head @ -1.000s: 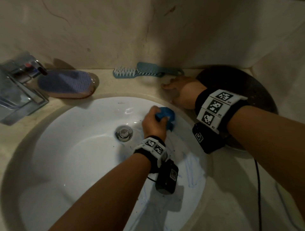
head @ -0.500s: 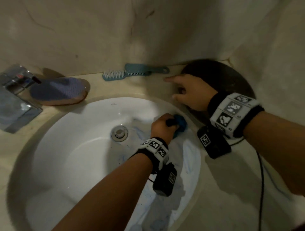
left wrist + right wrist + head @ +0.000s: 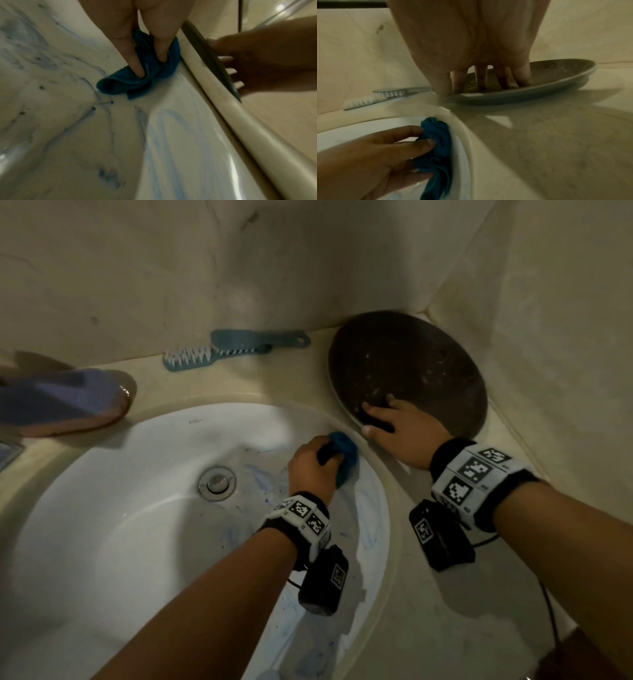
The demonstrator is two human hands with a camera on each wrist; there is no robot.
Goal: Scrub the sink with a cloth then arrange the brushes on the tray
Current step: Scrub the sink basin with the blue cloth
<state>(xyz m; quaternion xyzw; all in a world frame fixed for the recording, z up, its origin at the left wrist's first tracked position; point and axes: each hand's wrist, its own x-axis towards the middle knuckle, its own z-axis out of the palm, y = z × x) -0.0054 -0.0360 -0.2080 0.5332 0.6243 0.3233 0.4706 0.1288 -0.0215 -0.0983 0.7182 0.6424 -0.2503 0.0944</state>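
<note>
The white sink [image 3: 137, 508] has blue smears on its right wall [image 3: 171, 135]. My left hand [image 3: 313, 465] grips a bunched blue cloth [image 3: 344, 453] and presses it against that wall just below the rim; its fingers [image 3: 137, 67] dig into the cloth [image 3: 120, 83]. My right hand [image 3: 394, 426] holds the near rim of the dark round tray [image 3: 411, 364], fingers [image 3: 481, 79] on the tray's surface [image 3: 556, 73], thumb at its outer edge. Two teal brushes [image 3: 191, 358] [image 3: 260, 338] lie on the counter by the back wall. A purple-topped brush [image 3: 61, 402] lies at the left.
The tray sits in the corner between the back wall and the right wall [image 3: 548, 337]. The drain plug [image 3: 216, 483] is in the basin's middle. Part of a metal tap [image 3: 7, 453] shows at the far left. Beige counter [image 3: 445, 628] runs along the sink's right side.
My right hand left the counter near the brush handles and came back onto the tray's near rim. My left hand kept rubbing the cloth along the sink's right wall.
</note>
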